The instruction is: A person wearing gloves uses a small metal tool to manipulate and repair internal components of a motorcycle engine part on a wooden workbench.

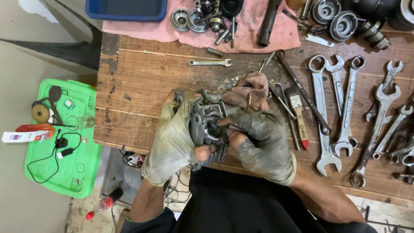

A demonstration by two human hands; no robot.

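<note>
My left hand (172, 138), in a grimy glove, is wrapped around a grey finned engine cylinder (206, 129), thumb under its lower edge and fingers over the top, gripping it firmly above the near edge of the wooden workbench (129, 99). My right hand (263, 144), gloved too, is curled nearly shut against the cylinder's open bore; its fingertips pinch something small and dark there, though I cannot tell what it is.

Just behind my hands lies a crumpled brown rag (252, 88) with a brass-coloured screw (249, 100) standing on it, touching the cylinder's far side. To the right of the rag lies a small paintbrush (299, 116) with a red-and-wood handle, and beyond it a row of large combination wrenches (340, 108) spread across the bench. A small open-ended spanner (210, 63) lies further back. At the far edge, a pink cloth (250, 30) carries bearings (187, 19) and other dark engine parts, beside a blue tray (126, 11). On the floor to my left sits a green plastic lid (64, 142) holding a cable and small oddments.
</note>
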